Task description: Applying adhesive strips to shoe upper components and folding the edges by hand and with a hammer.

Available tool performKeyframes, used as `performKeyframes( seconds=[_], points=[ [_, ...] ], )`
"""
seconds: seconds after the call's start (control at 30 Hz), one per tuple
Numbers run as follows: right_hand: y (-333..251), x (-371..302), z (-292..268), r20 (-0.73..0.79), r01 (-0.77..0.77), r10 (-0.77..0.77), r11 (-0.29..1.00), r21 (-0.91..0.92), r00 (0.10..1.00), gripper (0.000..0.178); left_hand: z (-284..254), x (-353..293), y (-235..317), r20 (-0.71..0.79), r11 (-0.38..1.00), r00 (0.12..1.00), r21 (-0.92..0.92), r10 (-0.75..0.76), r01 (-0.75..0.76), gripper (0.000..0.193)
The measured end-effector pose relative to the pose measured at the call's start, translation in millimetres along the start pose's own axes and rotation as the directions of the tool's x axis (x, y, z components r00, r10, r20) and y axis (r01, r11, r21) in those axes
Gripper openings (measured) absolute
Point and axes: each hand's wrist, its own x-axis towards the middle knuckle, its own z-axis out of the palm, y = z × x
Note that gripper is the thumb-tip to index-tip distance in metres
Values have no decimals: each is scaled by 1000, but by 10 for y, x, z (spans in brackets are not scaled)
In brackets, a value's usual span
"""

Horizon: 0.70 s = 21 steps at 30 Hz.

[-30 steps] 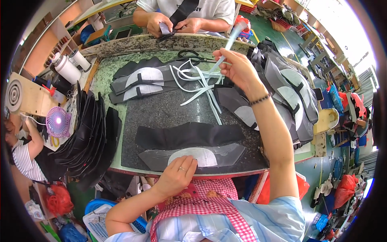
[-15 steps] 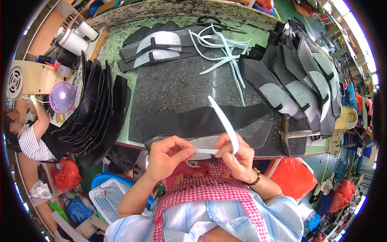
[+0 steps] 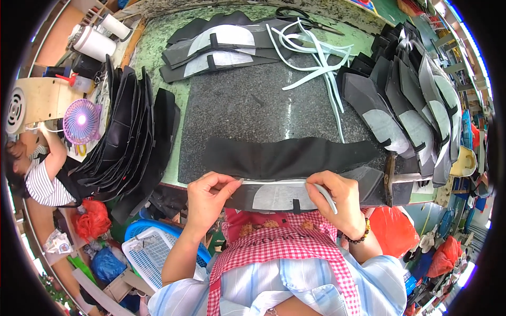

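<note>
A narrow white strip (image 3: pixel 274 181) is stretched between my hands along the seam of a black fabric piece (image 3: pixel 284 159). My left hand (image 3: pixel 211 199) pinches its left end between thumb and fingertips. Around the other part closes my right hand (image 3: pixel 340 200), and the strip's loose tail hangs below those fingers. Below the strip lies the near flap, with a pale grey patch (image 3: pixel 274 197) and a small black tab (image 3: pixel 296 205). The fabric piece rests at the front edge of the dark stone slab (image 3: pixel 232 105).
Loose white strips (image 3: pixel 319 58) and black scissors (image 3: pixel 311 22) lie at the back. Black pieces with pale patches are stacked at the back (image 3: pixel 226 39) and right (image 3: pixel 400 105). A hammer (image 3: pixel 391 178) lies front right. Black pieces (image 3: pixel 129 126) stand left, near a purple fan (image 3: pixel 82 121) and another person.
Both hands have moved apart and down to the fabric. The strip, curled up from my right hand before, now runs straight along the seam. The view has shifted slightly.
</note>
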Motion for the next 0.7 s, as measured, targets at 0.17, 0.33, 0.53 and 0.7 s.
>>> performKeyframes(
  seconds=[0.17,0.33,0.53,0.7],
  points=[
    [13,23,-10,23,-91,90,994,54,996,9,-38,94,33,51,997,996,32,-72,71,15],
    [56,61,68,-4,-62,62,998,-11,998,8,42,105,94,-18,989,995,110,-93,95,15],
    [174,69,137,-33,-56,53,996,-72,998,10,149,66,65,-58,878,941,382,333,-287,10],
    [156,95,154,57,-106,118,977,-187,991,9,437,-197,358,368,169,452,592,813,-788,33]
  ],
)
